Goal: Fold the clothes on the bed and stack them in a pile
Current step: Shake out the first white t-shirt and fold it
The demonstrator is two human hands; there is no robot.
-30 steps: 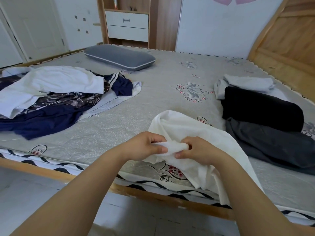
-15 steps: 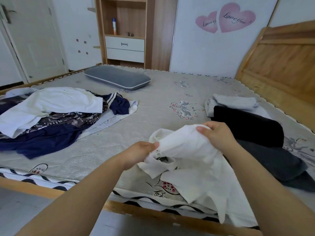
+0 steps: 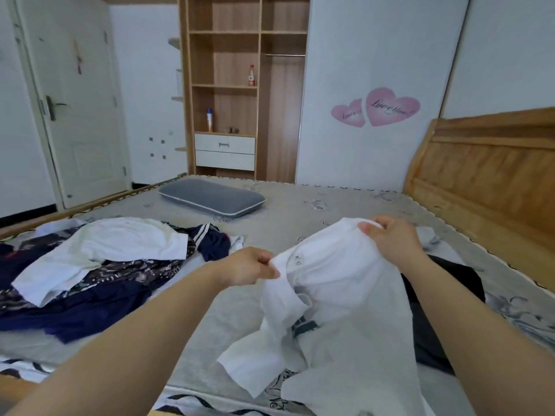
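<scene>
Far left on the bed: unfolded heap of clothes, white top over navy and patterned pieces, well apart from both hands. Toward the middle, left hand, fingers curled, pinching the collar edge of a white shirt beside its size label. Shirt lifted off the mattress, stretched between both hands and hanging down toward the near edge. Further right and higher, right hand gripping the shirt's upper edge. Behind the shirt, partly hidden, dark folded clothes.
</scene>
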